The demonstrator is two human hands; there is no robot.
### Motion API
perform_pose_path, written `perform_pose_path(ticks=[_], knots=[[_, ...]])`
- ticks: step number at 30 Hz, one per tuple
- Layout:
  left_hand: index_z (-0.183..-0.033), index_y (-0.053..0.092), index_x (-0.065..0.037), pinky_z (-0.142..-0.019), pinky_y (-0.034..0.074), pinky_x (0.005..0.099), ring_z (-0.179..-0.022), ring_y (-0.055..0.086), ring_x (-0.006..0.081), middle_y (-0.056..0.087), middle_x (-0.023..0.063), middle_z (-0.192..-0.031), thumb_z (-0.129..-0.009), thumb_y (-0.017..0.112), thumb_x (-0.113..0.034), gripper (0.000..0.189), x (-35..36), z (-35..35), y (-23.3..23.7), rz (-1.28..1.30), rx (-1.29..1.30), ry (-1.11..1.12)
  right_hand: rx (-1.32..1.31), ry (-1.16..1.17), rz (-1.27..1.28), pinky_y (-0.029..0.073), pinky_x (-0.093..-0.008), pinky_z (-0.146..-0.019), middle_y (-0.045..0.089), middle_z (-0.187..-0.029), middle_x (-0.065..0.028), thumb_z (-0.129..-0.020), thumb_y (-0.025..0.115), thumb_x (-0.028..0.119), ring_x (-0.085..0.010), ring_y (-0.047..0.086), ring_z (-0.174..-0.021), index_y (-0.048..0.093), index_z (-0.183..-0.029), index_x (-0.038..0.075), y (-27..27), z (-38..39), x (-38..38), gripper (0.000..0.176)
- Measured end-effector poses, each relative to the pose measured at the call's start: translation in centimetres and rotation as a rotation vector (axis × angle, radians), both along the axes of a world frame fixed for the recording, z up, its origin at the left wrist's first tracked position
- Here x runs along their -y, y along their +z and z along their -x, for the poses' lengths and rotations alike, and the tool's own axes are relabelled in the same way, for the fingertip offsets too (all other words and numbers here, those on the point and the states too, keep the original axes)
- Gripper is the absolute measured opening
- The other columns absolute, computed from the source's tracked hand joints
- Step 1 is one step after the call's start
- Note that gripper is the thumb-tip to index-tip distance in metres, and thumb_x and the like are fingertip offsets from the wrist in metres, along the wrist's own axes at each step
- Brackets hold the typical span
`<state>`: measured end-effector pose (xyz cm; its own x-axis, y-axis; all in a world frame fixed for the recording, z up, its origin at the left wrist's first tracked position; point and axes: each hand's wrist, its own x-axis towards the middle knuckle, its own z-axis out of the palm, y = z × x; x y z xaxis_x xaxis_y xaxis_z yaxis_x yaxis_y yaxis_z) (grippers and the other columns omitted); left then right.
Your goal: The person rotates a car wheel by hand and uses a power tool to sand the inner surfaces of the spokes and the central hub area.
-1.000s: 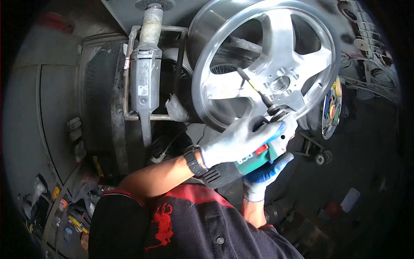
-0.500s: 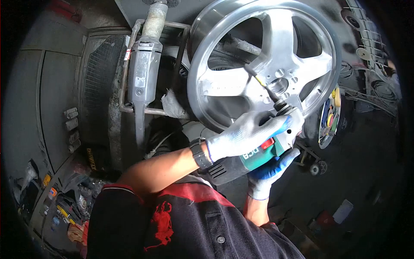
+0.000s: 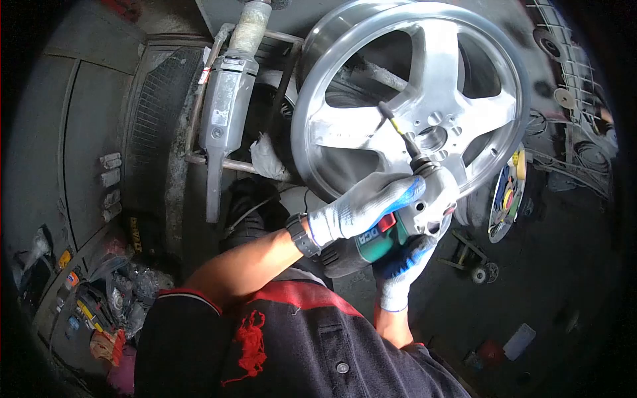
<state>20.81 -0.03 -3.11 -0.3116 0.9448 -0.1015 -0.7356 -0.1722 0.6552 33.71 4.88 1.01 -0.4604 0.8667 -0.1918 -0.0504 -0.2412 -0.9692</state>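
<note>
A green and black DCA angle grinder (image 3: 377, 244) is held by both my hands. My left hand (image 3: 361, 204), in a white glove with blue grip and a dark watch at its wrist, wraps over the body beside the red switch. Underneath, my right hand (image 3: 403, 268) in a matching glove closes round the tool behind its metal gear head. From that head a long shaft (image 3: 402, 136) with a dark tip reaches across the alloy wheel rim (image 3: 358, 123). The tip overlaps a spoke near the hub in this view. The rim's spokes are bare, bright metal.
A large grey machine arm (image 3: 225, 109) stands left of the rim, by a metal frame (image 3: 292, 106). Right of the rim hangs a round tray of coloured discs (image 3: 507, 196). A small caster (image 3: 479, 274) is below it. Bags and tools (image 3: 126, 292) clutter the lower left.
My hands and the grinder have moved a little left and down relative to the rim, and the gear head has tilted. The shaft tip stays near the same spoke.
</note>
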Motion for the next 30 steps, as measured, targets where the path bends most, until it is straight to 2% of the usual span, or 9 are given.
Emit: perform_pose_path(ticks=[5,6,9,17,21,23,24,26,30], knots=[[-0.133,0.053,0.006,-0.099,0.044,0.0272,-0.111,0.058,0.0124,0.064,0.0078,-0.118,-0.104,0.049,-0.031,0.047,2.0,0.4,1.7,0.147,-0.083,-0.094,-0.061,0.042,0.136,0.040,-0.0419,-0.111,0.040,-0.149,-0.0050,-0.084,0.072,0.056,-0.0228,0.044,-0.134,0.024,-0.155,0.016,-0.1,-1.0,1.0,0.095],[-0.132,0.053,0.007,-0.096,0.046,0.0275,-0.108,0.058,0.0119,0.064,0.0085,-0.117,-0.104,0.049,-0.031,0.046,2.0,-0.2,1.4,0.105,-0.066,-0.020,0.002,0.090,0.038,0.038,-0.0462,-0.112,0.043,-0.151,-0.0073,-0.091,0.055,0.065,-0.0273,0.046,-0.135,0.025,-0.156,0.018,-0.9,-1.4,0.9,0.085],[-0.129,0.055,0.007,-0.093,0.047,0.0276,-0.106,0.058,0.0110,0.065,0.0085,-0.115,-0.104,0.050,-0.031,0.046,1.4,-0.6,1.3,0.111,-0.035,-0.007,-0.140,0.088,0.267,0.039,-0.0429,-0.112,0.042,-0.149,-0.0054,-0.084,0.070,0.058,-0.0237,0.045,-0.133,0.023,-0.156,0.016,-1.0,-2.0,0.3,0.096],[-0.128,0.057,0.006,-0.094,0.047,0.0282,-0.105,0.059,0.0110,0.066,0.0091,-0.113,-0.103,0.052,-0.033,0.046,-1.9,0.3,0.5,-0.037,-0.146,-0.061,-0.164,-0.090,0.266,0.038,-0.0440,-0.113,0.044,-0.147,-0.0051,-0.088,0.068,0.055,-0.0238,0.044,-0.134,0.026,-0.155,0.018,-1.3,-1.8,-1.7,0.087],[-0.130,0.056,0.006,-0.096,0.047,0.0287,-0.107,0.059,0.0129,0.066,0.0104,-0.114,-0.102,0.052,-0.030,0.046,0.3,-0.2,-0.2,-0.013,-0.066,-0.068,-0.208,-0.027,0.277,0.038,-0.0425,-0.112,0.046,-0.143,-0.0026,-0.096,0.059,0.051,-0.0227,0.048,-0.130,0.032,-0.151,0.017,-2.6,-2.1,0.1,0.070],[-0.130,0.055,0.006,-0.096,0.046,0.0293,-0.106,0.059,0.0131,0.066,0.0107,-0.113,-0.103,0.050,-0.029,0.044,2.0,0.2,0.4,0.001,-0.464,0.045,-0.260,0.004,0.225,0.039,-0.0425,-0.111,0.047,-0.142,-0.0043,-0.096,0.059,0.049,-0.0224,0.048,-0.130,0.032,-0.150,0.015,-2.4,-1.5,1.5,0.069],[-0.130,0.054,0.006,-0.096,0.046,0.0301,-0.106,0.058,0.0139,0.066,0.0115,-0.113,-0.103,0.049,-0.028,0.044,2.0,0.3,0.0,0.099,-0.244,-0.086,-0.225,0.018,0.242,0.039,-0.0426,-0.111,0.046,-0.142,-0.0047,-0.095,0.061,0.050,-0.0223,0.047,-0.130,0.031,-0.151,0.015,-2.5,-1.5,2.0,0.073],[-0.130,0.054,0.007,-0.095,0.046,0.0302,-0.105,0.058,0.0140,0.066,0.0118,-0.114,-0.103,0.049,-0.027,0.044,3.5,0.2,-0.6,0.127,-0.216,-0.094,-0.188,0.067,0.198,0.040,-0.0434,-0.111,0.044,-0.144,-0.0061,-0.086,0.070,0.056,-0.0221,0.047,-0.131,0.027,-0.152,0.015,-2.6,-1.1,3.8,0.089],[-0.130,0.053,0.007,-0.095,0.046,0.0300,-0.107,0.058,0.0136,0.066,0.0127,-0.115,-0.103,0.050,-0.026,0.043,5.3,0.4,-0.1,0.172,-0.141,-0.082,-0.178,0.043,0.280,0.036,-0.0457,-0.115,0.045,-0.149,-0.0108,-0.085,0.061,0.068,-0.0286,0.045,-0.136,0.026,-0.154,0.011,-3.2,-0.9,5.8,0.096]])
